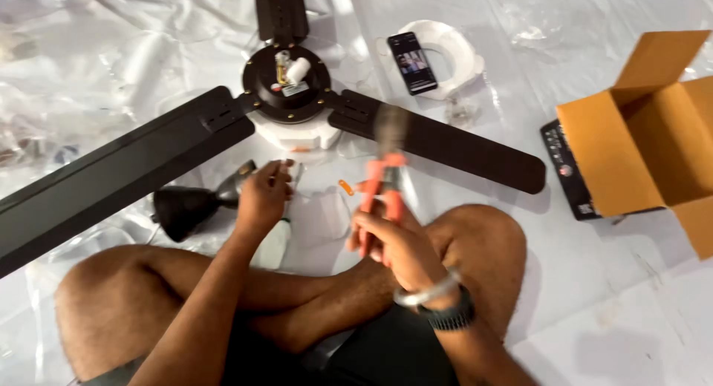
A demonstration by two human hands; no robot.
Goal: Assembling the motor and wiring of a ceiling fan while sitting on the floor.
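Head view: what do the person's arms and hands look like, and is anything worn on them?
Both forearms are bare, with no sleeves and no gloves. The right hand has two things at its wrist: a plain silver metal bangle and, just behind it, a black band like a watch strap. The left hand and its wrist carry nothing.

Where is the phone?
In the head view, the phone lies top centre on a white foam ring, just above the ceiling fan's right blade.
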